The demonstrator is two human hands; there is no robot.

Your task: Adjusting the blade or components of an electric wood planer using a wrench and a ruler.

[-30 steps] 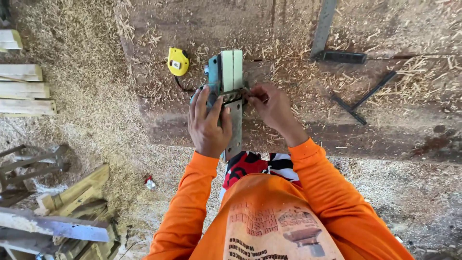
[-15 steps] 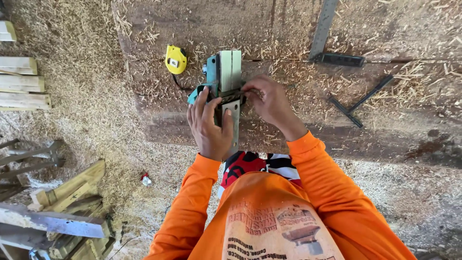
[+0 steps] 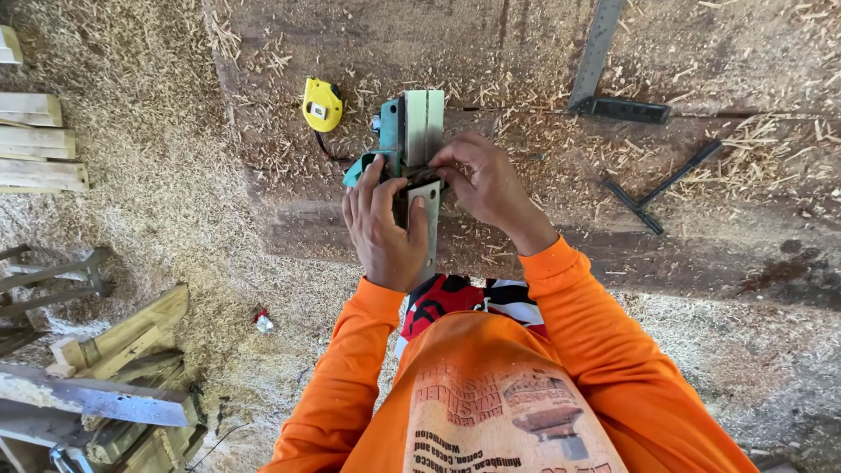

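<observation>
On the workbench [image 3: 701,263], planer [image 3: 407,144] (teal) between both hands' fingers [image 3: 372,188]

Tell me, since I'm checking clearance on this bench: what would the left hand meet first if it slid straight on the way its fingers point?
Probably the teal power planer: the left hand already rests against it, fingers pointing up the workbench.

**Counting what is lying around the workbench**

Two hands are showing: one left hand [image 3: 383,229] and one right hand [image 3: 484,181]. One teal power planer [image 3: 405,144] is sitting between them. One yellow tape measure [image 3: 322,104] is lying beside it. One metal square [image 3: 606,72] and one dark T-shaped wrench [image 3: 659,187] are resting on the one wooden bench [image 3: 745,236]. Three pale boards [image 3: 35,140] are lying stacked at the left edge.
</observation>
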